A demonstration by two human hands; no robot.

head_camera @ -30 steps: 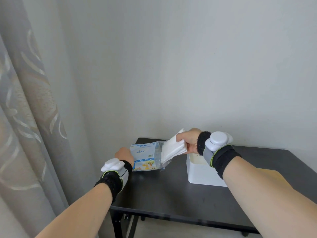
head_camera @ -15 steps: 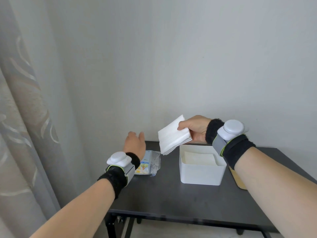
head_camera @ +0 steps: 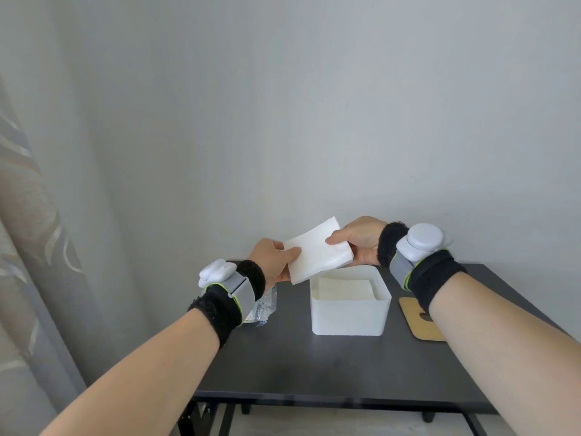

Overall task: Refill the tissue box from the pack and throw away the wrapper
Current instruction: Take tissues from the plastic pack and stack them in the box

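A white stack of tissues (head_camera: pixel 317 251) is held in the air just above the left rim of the open white tissue box (head_camera: pixel 347 316). My left hand (head_camera: pixel 272 261) grips its left edge and my right hand (head_camera: pixel 358 242) grips its right edge. The box stands on the black table (head_camera: pixel 314 366) and shows a low layer of white tissues inside. The crumpled plastic wrapper (head_camera: pixel 265 306) lies on the table to the left of the box, mostly hidden behind my left wrist.
A flat wooden lid (head_camera: pixel 416 319) with an oval slot lies on the table right of the box, partly under my right forearm. A grey wall stands close behind the table. A curtain (head_camera: pixel 28 247) hangs at the left.
My right hand pulled the tissue stack out of the wrapper and lifted it over the box. My left hand let go of the wrapper, rose and took the stack's left edge.
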